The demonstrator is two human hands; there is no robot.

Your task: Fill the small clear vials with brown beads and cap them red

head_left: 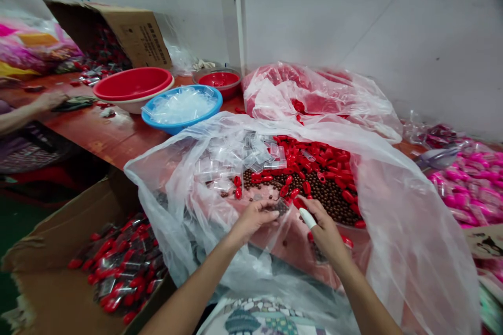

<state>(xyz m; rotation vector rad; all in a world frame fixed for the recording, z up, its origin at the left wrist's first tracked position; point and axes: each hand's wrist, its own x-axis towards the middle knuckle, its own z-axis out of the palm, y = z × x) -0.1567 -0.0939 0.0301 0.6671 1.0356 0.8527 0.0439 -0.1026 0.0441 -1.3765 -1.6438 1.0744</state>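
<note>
My left hand (256, 218) pinches a small clear plastic case (281, 206) with dark brown balls in it. Close beside it, my right hand (319, 224), white tape wrapped around one digit, grips a red plastic cap (298, 203). Case and cap are near each other; whether they touch I cannot tell. Beyond my hands lie a heap of brown balls (334, 203), many red plastic caps (314, 154) and a pile of empty clear cases (251, 150), all inside a spread translucent plastic sheet (408, 230).
A cardboard box (51, 277) of red-capped cases stands low at left. A blue basin (214, 115) of clear pieces and a red basin (133, 83) sit behind. Pink packages (471, 188) lie at right. At far left another person's arm (27, 115) reaches over the table.
</note>
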